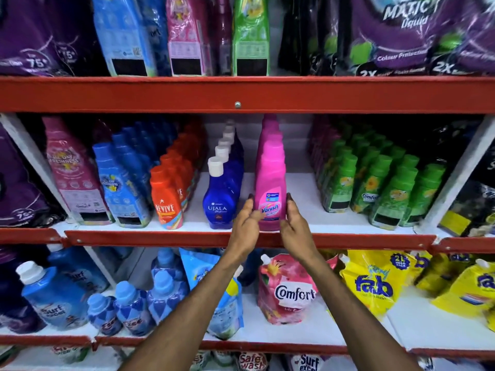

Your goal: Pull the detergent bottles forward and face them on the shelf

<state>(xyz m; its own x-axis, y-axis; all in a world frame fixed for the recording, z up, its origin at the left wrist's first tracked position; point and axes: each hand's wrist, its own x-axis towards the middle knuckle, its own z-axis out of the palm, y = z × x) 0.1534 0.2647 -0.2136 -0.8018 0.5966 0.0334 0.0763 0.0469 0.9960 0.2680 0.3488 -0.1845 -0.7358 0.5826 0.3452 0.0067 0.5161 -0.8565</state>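
A pink Vanish bottle stands upright at the front edge of the middle shelf, label facing me, with a row of the same pink bottles behind it. My left hand is cupped at its left side and my right hand at its right side. The fingers of both are spread and the thumbs lie in front of the bottle's base. Neither hand is clearly clamped on it. To its left stands a row of blue Ujala bottles.
Orange Revive bottles, blue and pink softener bottles sit further left; green Comfort bottles fill the right. White shelf floor shows between the pink and green rows. Pouches and bottles crowd the shelves above and below, behind red shelf lips.
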